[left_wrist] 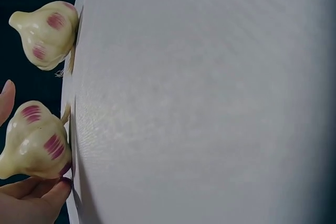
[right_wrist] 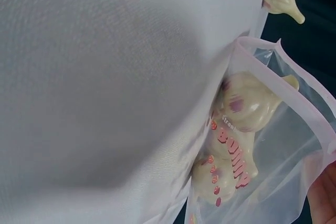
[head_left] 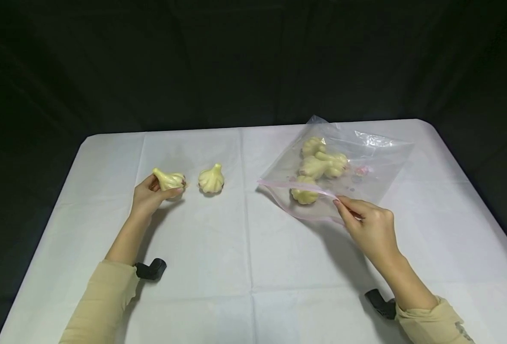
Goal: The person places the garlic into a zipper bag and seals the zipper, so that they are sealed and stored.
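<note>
My left hand (head_left: 148, 196) is spread around a garlic bulb (head_left: 171, 181) tilted on the cloth, its stem to the left. In the left wrist view the lower fingertips touch this bulb (left_wrist: 38, 142), while the upper fingertip (left_wrist: 6, 100) stands apart from it. Just right of it sits a second garlic bulb (head_left: 211, 179). My right hand (head_left: 370, 227) pinches the pink-edged mouth of a clear zip bag (head_left: 378, 165) and lifts its edge off the table. Inside lie several garlic bulbs (head_left: 315, 166), one (right_wrist: 247, 103) close to the mouth.
White cloth covers the table (head_left: 193, 258), with dark fabric (head_left: 236, 62) behind it. Black wrist cameras (head_left: 151, 270) are strapped to both forearms. The bag bears red print (right_wrist: 233, 158), and its far corner reaches the table's back edge.
</note>
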A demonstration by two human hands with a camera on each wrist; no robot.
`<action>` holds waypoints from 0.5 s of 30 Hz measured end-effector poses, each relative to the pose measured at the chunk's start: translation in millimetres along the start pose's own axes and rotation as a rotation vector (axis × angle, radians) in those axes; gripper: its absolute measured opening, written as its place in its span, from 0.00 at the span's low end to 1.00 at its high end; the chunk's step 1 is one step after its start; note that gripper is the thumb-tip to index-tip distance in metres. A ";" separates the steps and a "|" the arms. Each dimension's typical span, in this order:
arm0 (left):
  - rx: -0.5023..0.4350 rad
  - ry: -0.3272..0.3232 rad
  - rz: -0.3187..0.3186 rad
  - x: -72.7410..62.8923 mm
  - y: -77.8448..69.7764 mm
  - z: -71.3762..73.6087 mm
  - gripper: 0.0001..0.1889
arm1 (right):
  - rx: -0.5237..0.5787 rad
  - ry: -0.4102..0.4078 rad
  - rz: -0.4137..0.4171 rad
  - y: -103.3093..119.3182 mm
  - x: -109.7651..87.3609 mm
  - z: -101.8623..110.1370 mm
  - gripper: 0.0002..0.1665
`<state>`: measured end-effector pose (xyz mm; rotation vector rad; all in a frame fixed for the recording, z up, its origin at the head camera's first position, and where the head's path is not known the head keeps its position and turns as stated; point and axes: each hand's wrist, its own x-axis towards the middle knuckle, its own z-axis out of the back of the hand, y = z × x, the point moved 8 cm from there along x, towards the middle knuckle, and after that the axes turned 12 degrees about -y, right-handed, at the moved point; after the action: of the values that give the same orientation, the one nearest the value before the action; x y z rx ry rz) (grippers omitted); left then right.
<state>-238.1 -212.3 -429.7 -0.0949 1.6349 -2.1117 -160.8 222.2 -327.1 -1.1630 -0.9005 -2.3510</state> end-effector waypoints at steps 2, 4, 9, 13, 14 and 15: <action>0.024 0.006 0.000 1.0 0.3 -0.8 0.44 | 0.001 0.001 0.000 0.0 0.1 0.0 0.09; 0.040 0.011 -0.002 1.5 0.1 -2.1 0.44 | 0.000 0.002 -0.003 -0.2 0.0 -0.1 0.09; 0.060 0.014 -0.008 0.7 -1.1 -5.2 0.44 | -0.003 -0.003 -0.011 -0.9 -0.2 -0.1 0.09; 0.075 0.007 -0.005 0.2 -1.1 -6.4 0.44 | -0.002 -0.004 -0.013 -1.3 -0.3 -0.1 0.09; 0.082 0.005 -0.004 0.2 -0.8 -6.3 0.44 | -0.001 -0.005 -0.013 -1.4 -0.3 -0.2 0.09; 0.085 0.000 -0.003 0.3 -0.3 -6.0 0.44 | -0.002 -0.006 -0.013 -1.5 -0.3 -0.2 0.09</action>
<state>-240.5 -206.9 -431.3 -0.0696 1.5428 -2.1800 -161.6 223.2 -328.1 -1.1688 -0.9107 -2.3598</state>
